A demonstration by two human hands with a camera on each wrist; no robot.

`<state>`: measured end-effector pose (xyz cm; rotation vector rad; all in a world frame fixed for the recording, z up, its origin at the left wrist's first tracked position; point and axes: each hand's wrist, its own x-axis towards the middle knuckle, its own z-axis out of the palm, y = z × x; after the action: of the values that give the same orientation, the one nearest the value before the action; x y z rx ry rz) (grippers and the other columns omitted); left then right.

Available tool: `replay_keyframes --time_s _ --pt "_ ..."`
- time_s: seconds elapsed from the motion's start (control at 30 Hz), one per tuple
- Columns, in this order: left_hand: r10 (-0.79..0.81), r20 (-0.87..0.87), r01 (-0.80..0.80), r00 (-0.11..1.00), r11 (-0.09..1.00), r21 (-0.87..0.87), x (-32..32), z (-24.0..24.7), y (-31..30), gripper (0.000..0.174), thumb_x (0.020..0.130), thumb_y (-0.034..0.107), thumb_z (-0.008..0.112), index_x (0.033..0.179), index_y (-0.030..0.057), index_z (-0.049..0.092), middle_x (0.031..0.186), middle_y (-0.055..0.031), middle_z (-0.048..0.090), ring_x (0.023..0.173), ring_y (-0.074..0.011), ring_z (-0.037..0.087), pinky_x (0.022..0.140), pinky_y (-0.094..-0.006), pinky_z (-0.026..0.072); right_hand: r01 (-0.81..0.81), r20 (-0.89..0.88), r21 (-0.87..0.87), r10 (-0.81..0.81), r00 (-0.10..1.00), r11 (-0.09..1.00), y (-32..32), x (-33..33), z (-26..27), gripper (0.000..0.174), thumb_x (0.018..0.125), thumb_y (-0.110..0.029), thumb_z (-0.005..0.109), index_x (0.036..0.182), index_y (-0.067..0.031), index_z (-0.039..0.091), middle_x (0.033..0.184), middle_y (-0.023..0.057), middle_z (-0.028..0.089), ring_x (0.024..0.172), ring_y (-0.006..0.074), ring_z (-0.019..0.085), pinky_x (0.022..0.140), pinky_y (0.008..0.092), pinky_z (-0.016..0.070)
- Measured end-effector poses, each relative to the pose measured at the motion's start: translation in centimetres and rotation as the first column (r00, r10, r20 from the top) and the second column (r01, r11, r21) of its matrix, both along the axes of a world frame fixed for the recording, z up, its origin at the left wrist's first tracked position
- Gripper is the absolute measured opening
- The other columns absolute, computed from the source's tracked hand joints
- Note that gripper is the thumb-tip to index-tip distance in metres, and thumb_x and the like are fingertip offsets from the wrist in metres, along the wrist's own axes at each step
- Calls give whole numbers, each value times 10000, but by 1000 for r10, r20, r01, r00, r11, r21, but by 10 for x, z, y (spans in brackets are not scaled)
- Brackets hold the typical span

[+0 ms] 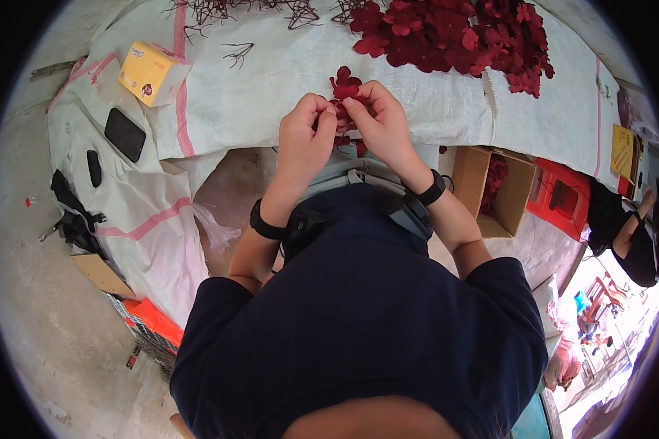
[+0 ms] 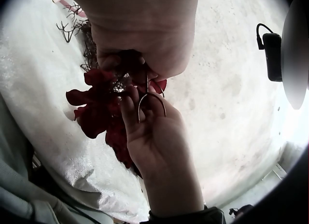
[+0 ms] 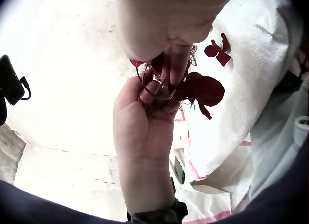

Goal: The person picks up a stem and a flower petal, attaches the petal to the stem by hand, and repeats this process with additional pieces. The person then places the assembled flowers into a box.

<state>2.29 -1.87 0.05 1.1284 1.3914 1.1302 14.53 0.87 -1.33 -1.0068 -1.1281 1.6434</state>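
In the head view my left hand (image 1: 311, 139) and right hand (image 1: 384, 128) meet at the front edge of the white sheeting (image 1: 249, 110). Both pinch a dark red cloth flower (image 1: 346, 82) between thumb and fingers. From the left wrist, a thin brown wire stem (image 2: 147, 86) forks between the left hand (image 2: 145, 31) and the right hand (image 2: 164, 147), with red petals (image 2: 94, 120) beside them. The right wrist view shows petals (image 3: 206, 90) beside the fingers of the right hand (image 3: 169, 21) and left hand (image 3: 145, 132); the fingers hide where petals and wire meet.
A heap of red petals (image 1: 447, 36) lies at the back right, brown wire stems (image 1: 238, 55) at the back left. Left are a yellow box (image 1: 145, 67) and a phone (image 1: 125, 134). Below the right edge stand a cardboard box (image 1: 516, 194) and a red stool (image 1: 556, 197).
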Motion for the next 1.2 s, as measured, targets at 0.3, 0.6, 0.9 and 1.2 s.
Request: replay_keyframes --time_s 0.3,0.6,0.9,1.2 --pt "-18 -28 19 999 999 40 0 -4 1 50 781 23 457 752 -18 462 641 -51 542 595 -71 518 523 -210 420 23 -43 -49 -25 999 999 1 0 3 58 816 -29 463 819 18 430 735 70 558 627 97 571 540 214 483" --pt "4 -10 -3 1000 1000 21 1 -2 0 51 780 23 457 750 -17 463 629 -47 534 575 -62 495 506 -209 406 -5 64 56 1 998 998 1 1 0 59 809 -25 468 811 21 431 722 59 551 629 95 570 542 213 479" --pt "-33 -26 34 999 998 46 3 -6 2 45 777 17 456 743 -11 465 613 -54 526 529 -71 470 475 -213 383 -9 88 138 -3 996 990 0 4 -4 54 804 -18 474 824 19 441 721 43 542 627 72 543 533 201 454" --pt "-19 -4 19 1000 998 61 5 -10 5 41 770 20 463 737 -5 467 602 -49 512 509 -77 452 463 -221 372 76 68 104 -84 994 992 -4 1 -4 50 822 -20 454 860 9 440 773 43 535 681 68 512 602 200 445"
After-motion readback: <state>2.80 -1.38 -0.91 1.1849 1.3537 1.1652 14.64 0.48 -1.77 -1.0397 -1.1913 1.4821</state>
